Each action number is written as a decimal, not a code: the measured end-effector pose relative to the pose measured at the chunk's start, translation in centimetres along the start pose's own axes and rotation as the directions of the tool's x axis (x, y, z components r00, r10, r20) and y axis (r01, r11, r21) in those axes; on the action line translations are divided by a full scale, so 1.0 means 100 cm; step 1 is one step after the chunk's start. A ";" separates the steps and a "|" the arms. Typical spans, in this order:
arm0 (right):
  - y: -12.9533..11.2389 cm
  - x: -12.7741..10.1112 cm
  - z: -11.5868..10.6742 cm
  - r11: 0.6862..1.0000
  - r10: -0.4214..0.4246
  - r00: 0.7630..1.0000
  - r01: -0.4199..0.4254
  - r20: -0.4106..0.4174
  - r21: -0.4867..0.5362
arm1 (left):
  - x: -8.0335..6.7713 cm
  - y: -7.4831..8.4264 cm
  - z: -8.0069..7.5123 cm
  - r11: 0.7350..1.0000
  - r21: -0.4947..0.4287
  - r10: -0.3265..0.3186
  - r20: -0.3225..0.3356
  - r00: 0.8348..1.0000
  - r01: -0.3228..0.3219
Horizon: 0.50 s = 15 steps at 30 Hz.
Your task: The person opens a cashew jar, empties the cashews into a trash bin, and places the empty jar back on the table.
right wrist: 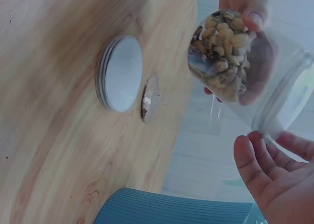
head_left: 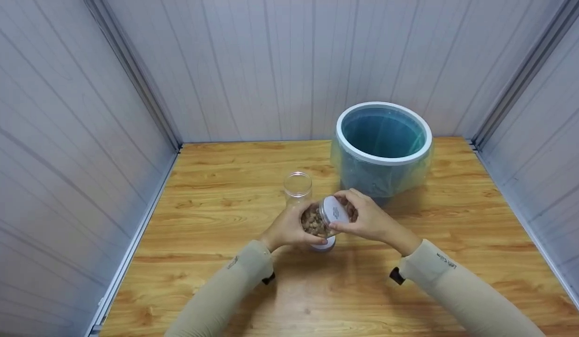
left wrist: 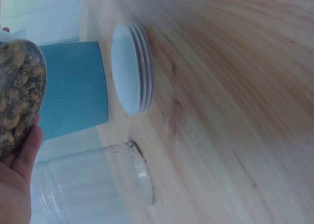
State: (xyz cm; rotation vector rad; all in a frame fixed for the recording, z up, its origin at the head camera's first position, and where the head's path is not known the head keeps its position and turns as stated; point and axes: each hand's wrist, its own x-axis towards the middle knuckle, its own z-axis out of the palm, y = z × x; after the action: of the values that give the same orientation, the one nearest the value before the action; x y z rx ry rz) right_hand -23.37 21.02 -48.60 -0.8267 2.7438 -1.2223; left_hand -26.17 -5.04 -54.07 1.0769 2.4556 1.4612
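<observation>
While the left hand grips and partly hides the tilted jar, the right hand pinches its lid.

White lid; brown pieces; blue, ribbed bin.

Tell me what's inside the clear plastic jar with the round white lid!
Small brown, shell-like pieces are inside the clear plastic jar. The person's left hand covers part of it, and the outer pieces hide the middle.
</observation>
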 end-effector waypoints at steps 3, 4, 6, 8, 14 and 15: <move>0.000 -0.001 -0.004 1.000 -0.025 0.999 0.026 0.042 -0.003 | 0.000 -0.001 0.000 1.000 0.003 0.013 0.006 1.000 -0.013; 0.001 -0.001 -0.005 0.999 -0.039 0.998 0.040 0.055 -0.002 | -0.001 -0.002 0.000 1.000 0.000 0.018 0.008 1.000 -0.018; 0.001 -0.001 -0.008 0.998 -0.068 0.994 0.068 0.081 0.005 | -0.001 -0.002 0.000 1.000 -0.014 0.019 0.013 1.000 -0.019; 0.001 -0.001 -0.010 0.994 -0.108 0.989 0.107 0.101 0.008 | -0.002 -0.002 0.000 0.999 -0.030 0.012 0.016 1.000 -0.012; 0.003 -0.001 -0.014 0.979 -0.202 0.968 0.202 0.149 0.019 | -0.004 -0.003 0.001 0.999 -0.051 -0.013 0.028 1.000 0.015; 0.002 -0.001 -0.014 0.979 -0.203 0.966 0.203 0.159 0.021 | -0.004 -0.003 0.001 0.999 -0.051 -0.015 0.030 0.999 0.017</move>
State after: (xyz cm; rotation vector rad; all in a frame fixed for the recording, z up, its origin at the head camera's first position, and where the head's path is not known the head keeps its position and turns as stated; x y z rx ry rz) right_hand -23.73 22.15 -47.77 -1.1760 2.5791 -1.1338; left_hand -25.98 -5.33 -54.51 1.0584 2.3877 1.4847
